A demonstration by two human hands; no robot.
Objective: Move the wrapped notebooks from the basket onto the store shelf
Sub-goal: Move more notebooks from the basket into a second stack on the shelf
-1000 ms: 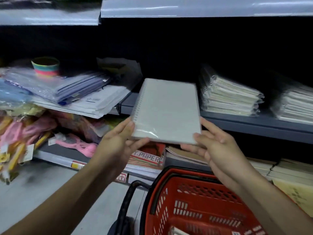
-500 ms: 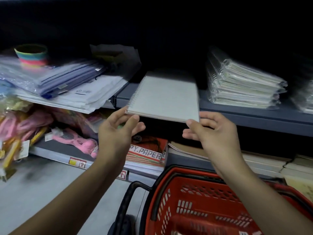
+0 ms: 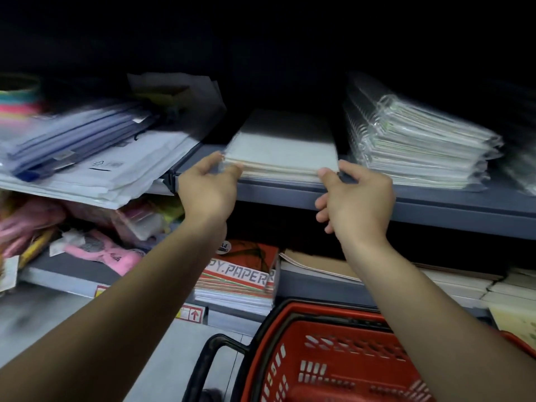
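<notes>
Two hands: wrapped notebook (image 3: pixel 285 153) is gripped at near corners by left hand (image 3: pixel 207 185) and right hand (image 3: pixel 358 195).
Notebook: laid flat on grey shelf (image 3: pixel 420 206).

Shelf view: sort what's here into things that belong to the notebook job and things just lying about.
Part of the job:
- wrapped notebook on the grey shelf
- left hand and right hand at its front corners
- red basket
- stack of wrapped notebooks already shelved

Lying about:
- plastic folders
- copy paper packs
- pink toys
- striped ring

Both arms reach forward, left hand (image 3: pixel 207 188) and right hand (image 3: pixel 358 200) seemingly with curled fingers.
</notes>
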